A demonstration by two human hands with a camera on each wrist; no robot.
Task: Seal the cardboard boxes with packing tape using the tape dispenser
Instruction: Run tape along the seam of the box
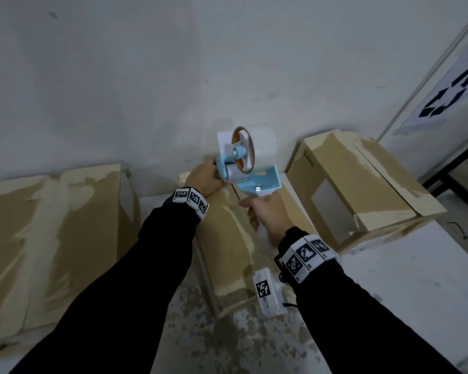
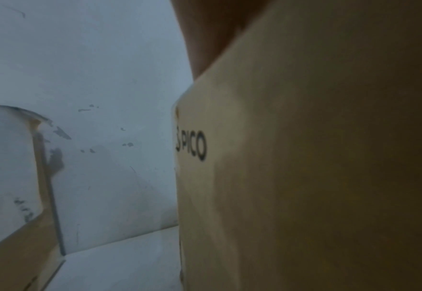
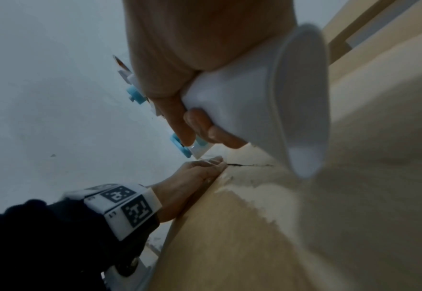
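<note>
- Right hand [image 1: 268, 214] grips the tape dispenser [image 1: 247, 160] at the middle box's [image 1: 222, 238] far edge.
- Left hand [image 1: 203, 179] pins the tape end there, its finger curl hidden; the seam runs back toward the person.

three boxes in a row along the wall
middle box [image 1: 222, 238] at the centre; left box [image 1: 52, 238] at 9 o'clock, right box [image 1: 362, 184] at 2 o'clock, wall [image 1: 173, 76] at 12; tape dispenser [image 1: 246, 160] above the middle box's far end
</note>
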